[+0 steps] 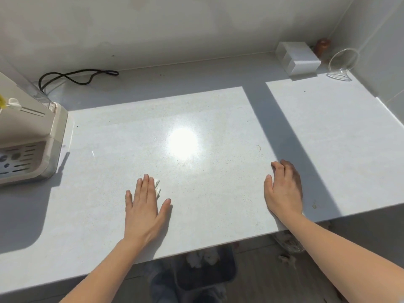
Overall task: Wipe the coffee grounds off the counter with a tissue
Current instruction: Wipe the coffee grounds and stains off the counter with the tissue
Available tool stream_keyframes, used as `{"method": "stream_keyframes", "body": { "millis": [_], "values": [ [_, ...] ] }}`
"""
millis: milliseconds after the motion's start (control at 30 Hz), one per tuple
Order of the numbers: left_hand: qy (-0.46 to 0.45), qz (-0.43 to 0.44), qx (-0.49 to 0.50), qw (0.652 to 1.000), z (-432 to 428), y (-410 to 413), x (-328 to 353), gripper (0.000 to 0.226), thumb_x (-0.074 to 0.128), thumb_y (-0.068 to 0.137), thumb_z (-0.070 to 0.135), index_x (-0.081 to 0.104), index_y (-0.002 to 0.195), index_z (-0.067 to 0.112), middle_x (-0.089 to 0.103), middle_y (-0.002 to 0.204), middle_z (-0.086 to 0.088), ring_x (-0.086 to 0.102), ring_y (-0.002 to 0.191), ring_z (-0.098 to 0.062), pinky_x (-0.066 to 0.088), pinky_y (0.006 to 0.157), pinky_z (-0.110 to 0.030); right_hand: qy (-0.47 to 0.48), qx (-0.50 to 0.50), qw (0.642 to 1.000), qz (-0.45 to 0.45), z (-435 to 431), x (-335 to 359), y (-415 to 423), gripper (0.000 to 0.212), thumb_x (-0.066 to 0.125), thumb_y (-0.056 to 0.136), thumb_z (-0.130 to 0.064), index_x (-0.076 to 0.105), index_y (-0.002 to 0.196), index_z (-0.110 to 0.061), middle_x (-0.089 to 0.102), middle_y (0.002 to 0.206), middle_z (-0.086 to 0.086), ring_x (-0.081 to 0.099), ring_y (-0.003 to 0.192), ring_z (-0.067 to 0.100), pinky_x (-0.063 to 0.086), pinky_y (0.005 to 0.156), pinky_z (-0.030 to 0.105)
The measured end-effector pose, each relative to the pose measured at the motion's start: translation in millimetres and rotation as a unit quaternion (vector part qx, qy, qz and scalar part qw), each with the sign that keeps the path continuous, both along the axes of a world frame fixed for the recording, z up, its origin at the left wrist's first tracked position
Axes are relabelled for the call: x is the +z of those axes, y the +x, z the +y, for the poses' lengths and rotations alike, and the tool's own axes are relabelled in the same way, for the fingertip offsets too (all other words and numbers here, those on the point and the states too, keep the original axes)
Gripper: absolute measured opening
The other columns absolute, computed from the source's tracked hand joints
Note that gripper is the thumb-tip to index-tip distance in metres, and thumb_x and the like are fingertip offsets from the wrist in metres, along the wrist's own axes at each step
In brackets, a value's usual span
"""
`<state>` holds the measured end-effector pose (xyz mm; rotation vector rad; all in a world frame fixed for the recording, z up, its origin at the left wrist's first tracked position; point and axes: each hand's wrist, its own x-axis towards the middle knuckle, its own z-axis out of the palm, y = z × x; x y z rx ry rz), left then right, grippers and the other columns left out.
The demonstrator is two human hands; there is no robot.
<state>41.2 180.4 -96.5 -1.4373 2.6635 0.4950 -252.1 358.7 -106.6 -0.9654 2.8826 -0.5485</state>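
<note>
L hand [145,206] fingers straight & together, pressing tissue [157,186] onto counter [218,110]. Tissue peeks out thumb-side, lengthwise along fingers. R hand [284,191] loosely bent, empty, well apart.

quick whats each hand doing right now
Left hand: open, flat, pressing the tissue on the counter.
Right hand: open, loosely curled, holding nothing visible.

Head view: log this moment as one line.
left hand: flat, fingers pressing tissue on counter | right hand: rests on counter, holds nothing
</note>
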Motion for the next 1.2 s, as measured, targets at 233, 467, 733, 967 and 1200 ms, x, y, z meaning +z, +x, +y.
{"method": "stream_keyframes", "body": {
  "millis": [233, 467, 733, 967, 1200],
  "values": [
    [0.059, 0.049, -0.325, 0.943, 146, -65, -2, 0.077, 0.009, 0.091, 0.065, -0.006, 0.151, 0.02, -0.013, 0.159, 0.004, -0.011, 0.147, -0.018, -0.006, 0.114, -0.043, 0.0, -0.004, 1.0, -0.006, 0, -1, 0, 0.035, 0.046, 0.094, -0.021, 0.045, 0.127, -0.009, 0.041, 0.138, 0.017, 0.039, 0.128, 0.034, 0.04, 0.102, 0.052],
    [-0.009, 0.062, -0.101, 0.993, 14, -27, -12, 0.072, 0.007, 0.093, 0.059, -0.013, 0.15, 0.021, -0.023, 0.157, 0.008, -0.026, 0.142, -0.006, -0.018, 0.117, -0.038, 0.002, -0.007, 1.0, -0.002, 0, -1, -1, 0.035, 0.047, 0.094, -0.02, 0.046, 0.127, -0.008, 0.041, 0.139, 0.018, 0.037, 0.13, 0.034, 0.037, 0.106, 0.05],
    [0.014, 0.024, 0.045, 0.999, -89, -107, -4, 0.075, 0.02, 0.097, 0.053, -0.007, 0.151, 0.007, -0.012, 0.161, -0.006, -0.016, 0.146, -0.018, -0.012, 0.118, -0.046, -0.001, -0.005, 1.0, 0.005, -1, -4, -1, 0.036, 0.047, 0.093, -0.02, 0.046, 0.127, -0.008, 0.041, 0.138, 0.017, 0.038, 0.129, 0.035, 0.04, 0.103, 0.052],
    [0.029, 0.048, -0.324, 0.944, 61, -155, -15, 0.074, 0.01, 0.092, 0.058, -0.008, 0.151, 0.017, -0.012, 0.161, 0.002, -0.028, 0.142, -0.01, -0.016, 0.117, -0.043, 0.003, -0.006, 1.0, 0.01, 2, -4, -2, 0.034, 0.048, 0.093, -0.019, 0.047, 0.126, -0.01, 0.043, 0.138, 0.015, 0.04, 0.128, 0.033, 0.039, 0.105, 0.05],
    [-0.012, 0.02, -0.013, 1.0, -125, -81, -10, 0.071, 0.025, 0.097, 0.05, 0.004, 0.152, 0.011, -0.003, 0.162, -0.003, -0.008, 0.148, -0.017, -0.004, 0.118, -0.05, 0.018, -0.014, 1.0, 0.012, 2, -4, -2, 0.035, 0.045, 0.093, -0.025, 0.044, 0.126, -0.014, 0.043, 0.137, 0.014, 0.042, 0.125, 0.032, 0.039, 0.106, 0.047]
  ]
}}
